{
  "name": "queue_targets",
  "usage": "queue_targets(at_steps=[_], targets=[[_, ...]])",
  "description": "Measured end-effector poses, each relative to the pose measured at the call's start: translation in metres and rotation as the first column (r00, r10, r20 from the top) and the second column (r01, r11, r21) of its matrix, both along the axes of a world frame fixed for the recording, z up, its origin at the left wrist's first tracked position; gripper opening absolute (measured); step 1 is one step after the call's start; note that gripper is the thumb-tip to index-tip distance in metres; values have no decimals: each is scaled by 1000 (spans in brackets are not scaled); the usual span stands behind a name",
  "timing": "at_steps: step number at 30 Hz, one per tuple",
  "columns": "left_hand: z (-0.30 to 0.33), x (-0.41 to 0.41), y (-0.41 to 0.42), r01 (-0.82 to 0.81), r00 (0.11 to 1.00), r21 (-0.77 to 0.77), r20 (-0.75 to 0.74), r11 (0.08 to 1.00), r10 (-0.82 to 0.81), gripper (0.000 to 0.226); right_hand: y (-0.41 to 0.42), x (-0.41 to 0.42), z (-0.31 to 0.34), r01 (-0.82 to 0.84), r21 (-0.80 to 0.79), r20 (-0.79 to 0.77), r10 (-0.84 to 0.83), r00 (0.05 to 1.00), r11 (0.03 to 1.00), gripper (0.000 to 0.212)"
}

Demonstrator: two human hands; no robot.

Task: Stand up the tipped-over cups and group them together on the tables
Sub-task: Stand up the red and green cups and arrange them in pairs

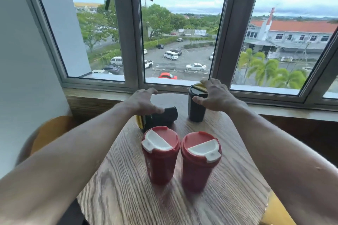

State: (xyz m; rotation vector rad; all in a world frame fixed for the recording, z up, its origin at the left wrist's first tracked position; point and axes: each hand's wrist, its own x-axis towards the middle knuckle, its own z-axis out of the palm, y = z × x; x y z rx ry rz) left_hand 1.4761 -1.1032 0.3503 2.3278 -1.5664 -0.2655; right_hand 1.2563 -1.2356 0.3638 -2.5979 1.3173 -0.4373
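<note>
Four lidded cups sit on a round wooden desk (128, 179) set against a window (179, 42). Nearest the camera, two red cups stand upright side by side, almost touching: the left red cup (160, 162) and the right red cup (198, 168), each with a red lid and a white flip tab. Behind them, toward the window, a black cup lying on its side (161, 117) has its yellow-trimmed lid pointing left and its base pointing right; it lies just behind the left red cup. To its right, a second black cup (196, 106) stands upright near the far edge of the desk, with a yellow tab on its lid. The left hand (142, 101) is spread open, fingers apart, above the tipped black cup, its thumb at the cup's side; whether it actually touches cannot be told. The right hand (215, 95) is also open, fingers curved over the top and right side of the upright black cup, thumb toward its front, not closed around it.
</note>
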Motion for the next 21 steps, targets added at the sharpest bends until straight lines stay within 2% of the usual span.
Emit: queue_targets(at_steps=[4,8,14,21], targets=[[-13,16,-9,-32,999,121,14,992,30,88,-18,15,-3,-36,-11,-7,36,999,999,80],[-22,30,-11,3,998,202,-69,979,11,90,-28,25,-9,-55,6,33,54,998,998,78],[-34,48,-10,34,992,192,-126,981,-9,88,-29,27,-18,-39,-11,92,40,995,999,56],[-23,53,-20,98,990,152,-113,984,-81,74,-31,24,-15,-42,-1,115,42,992,999,56]])
